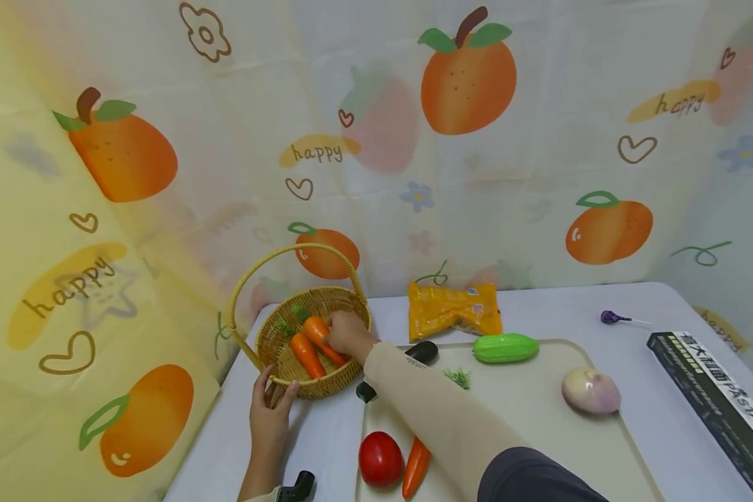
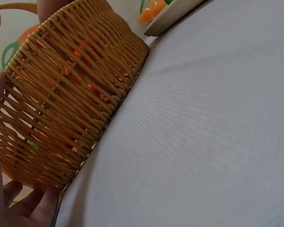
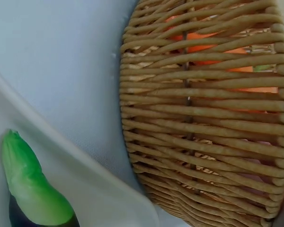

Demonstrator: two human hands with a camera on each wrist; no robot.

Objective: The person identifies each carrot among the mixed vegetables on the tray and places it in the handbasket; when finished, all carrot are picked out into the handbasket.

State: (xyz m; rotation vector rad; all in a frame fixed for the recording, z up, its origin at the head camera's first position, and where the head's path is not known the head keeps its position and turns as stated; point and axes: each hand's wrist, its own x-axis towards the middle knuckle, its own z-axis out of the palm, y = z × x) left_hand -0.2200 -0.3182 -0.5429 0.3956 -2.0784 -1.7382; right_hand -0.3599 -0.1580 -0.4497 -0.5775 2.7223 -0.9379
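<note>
A wicker basket (image 1: 339, 382) with a tall arched handle stands at the table's left side. My left hand (image 1: 271, 404) holds its near left rim, thumb on the edge; in the left wrist view its fingers (image 2: 38, 205) curl against the woven side. Inside lie two orange carrots with green tops, a left carrot (image 1: 306, 354) and a right carrot (image 1: 316, 330). Reaching over the basket's right rim, my right hand (image 1: 351, 336) grips the right carrot from its right side, fingertips partly hidden. The right wrist view shows mostly the basket's woven wall (image 3: 203, 104).
A beige tray (image 1: 533, 446) holds a tomato (image 1: 381, 459), a third carrot (image 1: 417, 468), an eggplant (image 1: 423, 353), a green vegetable (image 1: 505, 348) and an onion (image 1: 591, 390). Behind it lies an orange packet (image 1: 454, 311). A lollipop (image 1: 611, 317) and pasta box (image 1: 709, 404) lie at right.
</note>
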